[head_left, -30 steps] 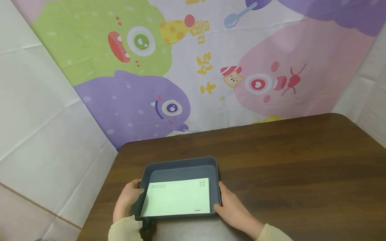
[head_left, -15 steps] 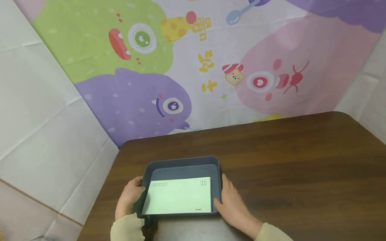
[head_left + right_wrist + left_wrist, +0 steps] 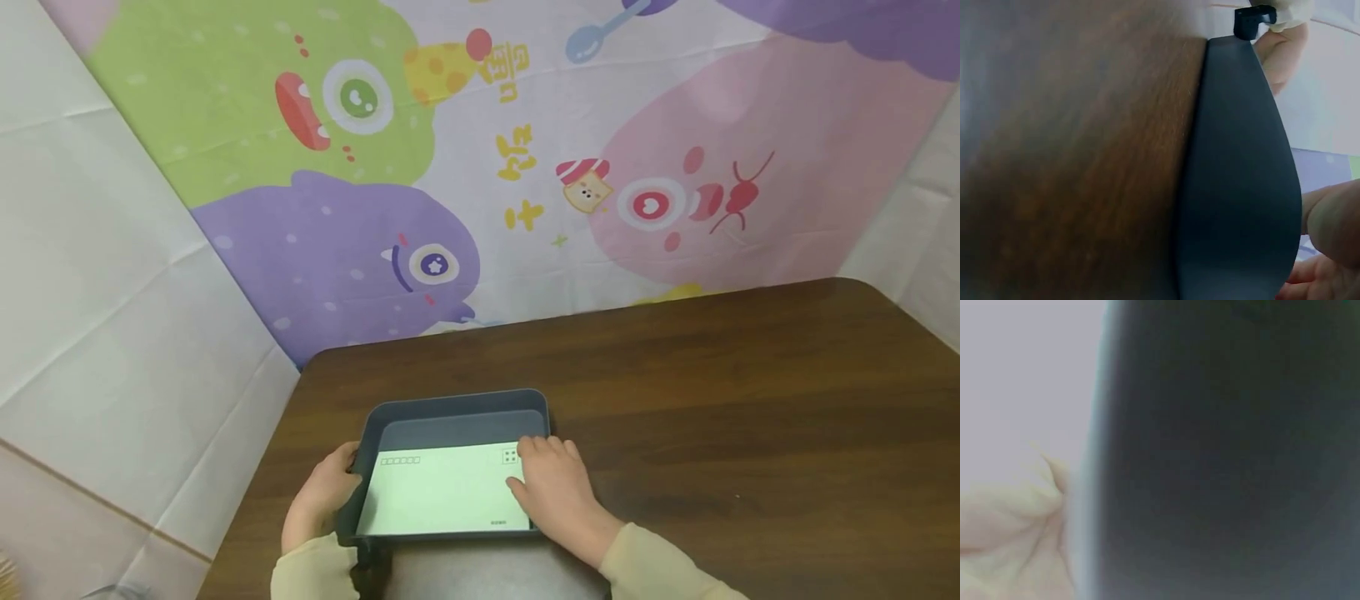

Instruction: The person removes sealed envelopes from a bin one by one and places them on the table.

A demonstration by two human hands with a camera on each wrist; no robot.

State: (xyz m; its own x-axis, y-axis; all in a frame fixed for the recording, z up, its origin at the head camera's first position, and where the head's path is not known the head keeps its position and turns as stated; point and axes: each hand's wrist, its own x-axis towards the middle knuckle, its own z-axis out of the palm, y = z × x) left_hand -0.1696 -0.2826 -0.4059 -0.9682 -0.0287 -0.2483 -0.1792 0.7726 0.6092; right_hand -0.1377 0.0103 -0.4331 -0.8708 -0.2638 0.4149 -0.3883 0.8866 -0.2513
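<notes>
A dark grey tray [image 3: 459,428] rests near the table's front edge. Inside it lies a stack of pale envelopes [image 3: 442,492], with printed postcode boxes and a stamp square on the top one. My left hand [image 3: 326,487] grips the tray's left wall, thumb at the rim and the other fingers mostly hidden. In the left wrist view the blurred tray wall [image 3: 1229,450] covers most of the picture. My right hand [image 3: 558,487] reaches over the right rim, its fingertips above the envelopes' right edge; whether they touch is unclear. The right wrist view shows the tray's outer side [image 3: 1241,169].
The brown wooden table [image 3: 712,417] extends to the right and behind the tray. A cartoon-printed cloth [image 3: 525,275] hangs at the table's back edge, and white panels [image 3: 135,275] stand at the left.
My right hand has let go of the tray's right side, moved slightly outward, then come up and left over the rim to the envelopes. My left hand keeps its hold on the tray.
</notes>
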